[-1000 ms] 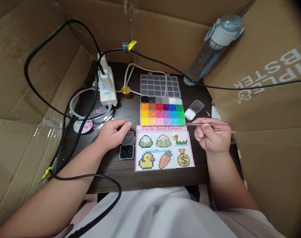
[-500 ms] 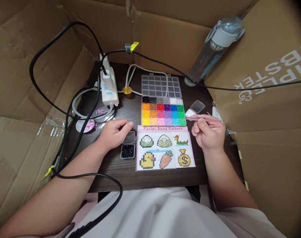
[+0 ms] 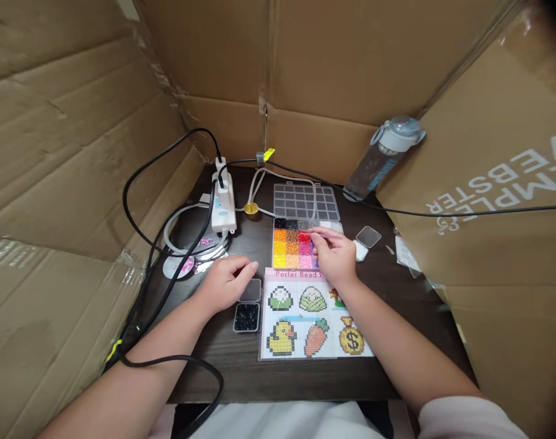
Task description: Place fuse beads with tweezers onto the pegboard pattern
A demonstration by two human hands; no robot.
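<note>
The right hand (image 3: 336,259) pinches pink tweezers (image 3: 324,235), likely light, springy and best gripped mid-shaft, over the bead box (image 3: 273,247), while whether the left hand (image 3: 227,283) holds anything cannot be told.

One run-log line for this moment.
right hand: holds pink tweezers over bead box | left hand: near black beads | pattern sheet: partly hidden by right forearm

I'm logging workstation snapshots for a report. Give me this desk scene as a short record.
Left hand: loosely curled beside the small black-bead case, no held object visible
Right hand: holds a thin pink tool over the bead box
Bead box: lid open, visible colors sorted
Pattern sheet: in front of the bead box, partly hidden by the right forearm
Back left: power strip
Back right: bottle
</note>
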